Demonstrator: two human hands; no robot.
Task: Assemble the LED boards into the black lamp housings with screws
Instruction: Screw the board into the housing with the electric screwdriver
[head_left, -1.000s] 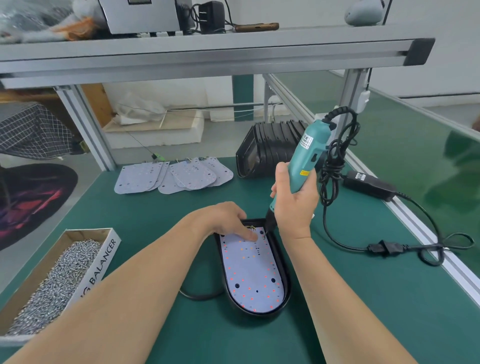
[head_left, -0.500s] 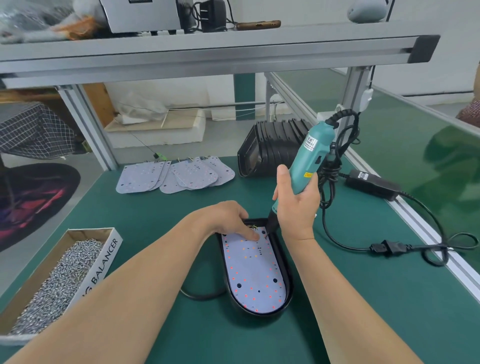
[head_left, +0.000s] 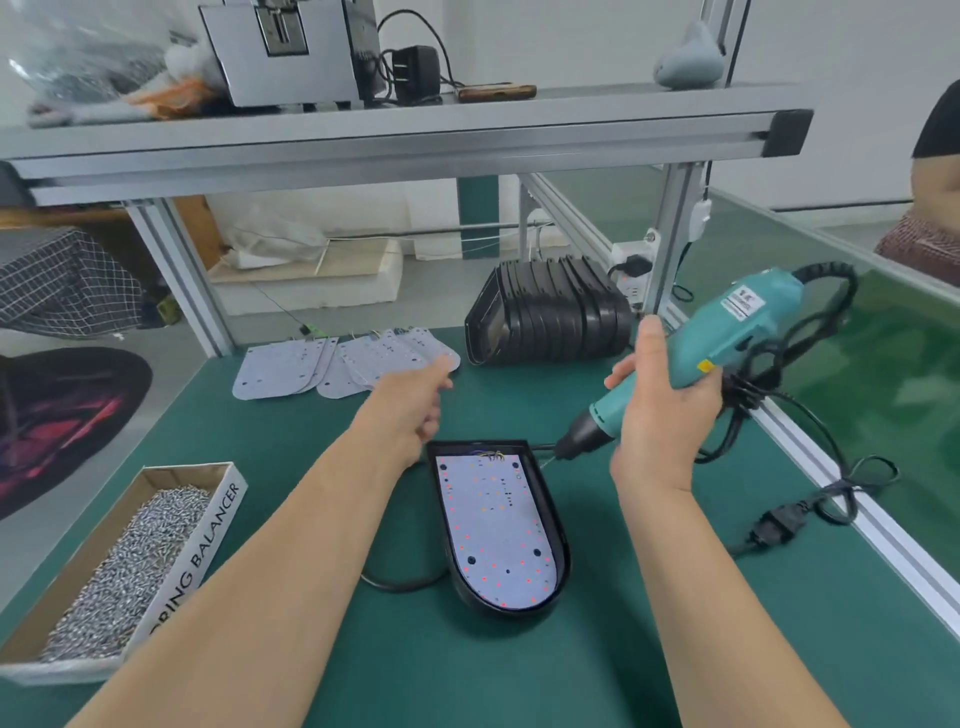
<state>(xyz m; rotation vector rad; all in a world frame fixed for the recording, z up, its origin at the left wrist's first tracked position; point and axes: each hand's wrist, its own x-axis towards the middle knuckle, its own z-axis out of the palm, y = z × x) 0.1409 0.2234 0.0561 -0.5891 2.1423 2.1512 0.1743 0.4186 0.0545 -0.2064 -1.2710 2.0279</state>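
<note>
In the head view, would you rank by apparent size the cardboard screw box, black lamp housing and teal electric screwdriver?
Cardboard screw box: largest.
Black lamp housing and teal electric screwdriver look alike; the screwdriver, held up, is nearer the camera.

Two arms make up the visible part of the person. The left forearm (head_left: 291, 561) and the right forearm (head_left: 691, 582) are bare along their whole visible length, smooth and slender, broad at the lower edge of the view and narrowing toward the wrists. The left hand (head_left: 415, 402) is bare as well. Its outline is blurred, so its fingers (head_left: 441, 375) merge and cannot be told apart. The right hand (head_left: 655, 415) is bare and sharp. Its back and side show, with a long thumb (head_left: 649, 338) and a faint crease across the wrist where hand meets forearm.
</note>
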